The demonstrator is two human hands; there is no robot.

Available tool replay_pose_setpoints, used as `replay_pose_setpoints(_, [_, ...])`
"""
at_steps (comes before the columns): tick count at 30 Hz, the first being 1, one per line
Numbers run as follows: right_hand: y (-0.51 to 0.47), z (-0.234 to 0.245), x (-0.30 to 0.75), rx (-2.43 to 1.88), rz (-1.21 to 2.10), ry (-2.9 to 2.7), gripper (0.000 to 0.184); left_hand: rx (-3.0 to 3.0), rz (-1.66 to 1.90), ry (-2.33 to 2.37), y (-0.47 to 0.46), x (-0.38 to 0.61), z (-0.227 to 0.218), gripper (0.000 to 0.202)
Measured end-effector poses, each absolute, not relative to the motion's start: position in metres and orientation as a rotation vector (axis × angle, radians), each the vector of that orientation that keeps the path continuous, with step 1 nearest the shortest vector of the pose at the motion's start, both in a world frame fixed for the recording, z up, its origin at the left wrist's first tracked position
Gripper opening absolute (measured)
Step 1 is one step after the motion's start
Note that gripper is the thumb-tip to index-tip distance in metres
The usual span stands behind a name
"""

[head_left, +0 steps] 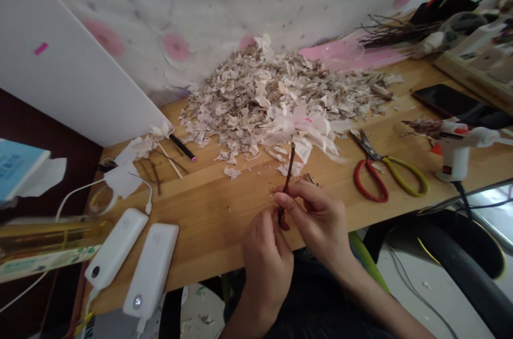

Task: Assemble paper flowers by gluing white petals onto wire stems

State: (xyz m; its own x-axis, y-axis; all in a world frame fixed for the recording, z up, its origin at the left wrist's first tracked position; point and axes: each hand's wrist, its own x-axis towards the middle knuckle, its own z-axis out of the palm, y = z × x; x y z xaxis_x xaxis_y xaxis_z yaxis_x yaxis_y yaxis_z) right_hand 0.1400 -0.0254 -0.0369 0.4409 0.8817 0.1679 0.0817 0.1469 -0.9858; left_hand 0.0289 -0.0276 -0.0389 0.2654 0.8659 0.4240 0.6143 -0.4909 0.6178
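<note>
My left hand (266,256) and my right hand (316,216) meet at the table's near edge, both pinched on a thin dark stem (287,176). The stem rises to a blurred white and pink paper flower (302,128). My left hand grips the stem's lower end, my right hand's fingers close on it just above. Behind the flower lies a big heap of pale paper scraps (276,90) on the wooden table (216,216).
Red and yellow scissors (380,170) lie right of my hands, a white glue gun (455,146) and a dark phone (449,101) further right. Two white power banks (134,261) with cables sit at the left edge. A small paper flower (158,133) and black pen (182,147) lie left.
</note>
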Motion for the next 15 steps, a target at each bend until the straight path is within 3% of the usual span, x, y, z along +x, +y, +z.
replay_pose_setpoints(7, [-0.021,-0.035,0.146,-1.168,1.152,-0.708,0.021,1.640,0.808,1.248,-0.023,0.019,-0.025,0.030])
replay_pose_setpoints(15, [-0.018,-0.031,0.154,-1.229,1.105,-0.757,0.024,1.542,0.797,1.174,-0.021,0.015,-0.024,0.021])
